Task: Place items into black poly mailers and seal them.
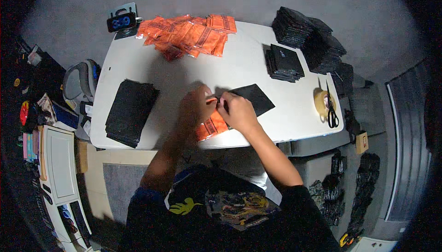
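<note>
While shadow covers the left hand and softens its outline, a bit of orange shows at its fingertips, so it seems to be pinching the upper end of an orange packet. That packet lies near the close edge of the counter, between the forearms, its upper part hidden by the hands. The right hand has its fingers bent over the near corner of a flat black sheet; whether they grip the sheet, the packet or both, I cannot tell (knuckles cover the spot where the two meet).

To the left lies a black stack, its separate layers hard to make out. Along the far edge spreads a heap of orange packets, overlapping too much to count, near a lit display on a stand. A smaller black pile sits toward the far right, with tall dark stacks behind it, merging into one another. Scissors lie against a tape roll by the right edge. The picture's corners are lost in black.
</note>
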`<state>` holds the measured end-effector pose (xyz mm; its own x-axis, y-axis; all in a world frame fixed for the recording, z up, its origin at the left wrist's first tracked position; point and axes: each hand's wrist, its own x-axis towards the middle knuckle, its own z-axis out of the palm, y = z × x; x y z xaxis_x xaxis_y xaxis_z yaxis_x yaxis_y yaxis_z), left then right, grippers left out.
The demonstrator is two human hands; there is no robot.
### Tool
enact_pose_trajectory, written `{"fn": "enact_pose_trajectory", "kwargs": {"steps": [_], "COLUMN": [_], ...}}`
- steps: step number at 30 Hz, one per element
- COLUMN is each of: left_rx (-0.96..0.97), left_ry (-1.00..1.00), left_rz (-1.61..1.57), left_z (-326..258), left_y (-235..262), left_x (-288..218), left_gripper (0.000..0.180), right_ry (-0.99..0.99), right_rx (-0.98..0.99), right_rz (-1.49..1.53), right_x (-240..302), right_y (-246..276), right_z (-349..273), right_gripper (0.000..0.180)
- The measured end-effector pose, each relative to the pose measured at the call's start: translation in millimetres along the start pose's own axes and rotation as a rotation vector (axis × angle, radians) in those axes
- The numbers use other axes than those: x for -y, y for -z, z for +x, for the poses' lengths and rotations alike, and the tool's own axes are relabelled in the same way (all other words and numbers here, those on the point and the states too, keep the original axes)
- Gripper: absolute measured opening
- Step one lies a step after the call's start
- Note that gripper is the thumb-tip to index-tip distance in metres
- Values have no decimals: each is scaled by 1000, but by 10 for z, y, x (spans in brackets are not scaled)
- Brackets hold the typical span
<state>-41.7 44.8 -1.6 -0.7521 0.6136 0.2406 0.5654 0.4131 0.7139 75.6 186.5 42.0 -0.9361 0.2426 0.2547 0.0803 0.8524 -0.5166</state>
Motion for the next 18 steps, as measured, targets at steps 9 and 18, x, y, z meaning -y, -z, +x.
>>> {"fn": "enact_pose_trajectory", "kwargs": {"steps": [9,18], "left_rx": [510,135], "left_ry": [266,157], "left_rz": [-395,-453], "left_z": [-40,-509], "left_y": [714,31], "left_x": [103,305], "left_gripper": [44,41], "right_ry": [-40,-14], "right_rx": [2,-136], "right_rz": [65,189], "right_x": [-18,92], "right_y": [93,116], "right_z": [-112,-84], "right_gripper": [17,14]}}
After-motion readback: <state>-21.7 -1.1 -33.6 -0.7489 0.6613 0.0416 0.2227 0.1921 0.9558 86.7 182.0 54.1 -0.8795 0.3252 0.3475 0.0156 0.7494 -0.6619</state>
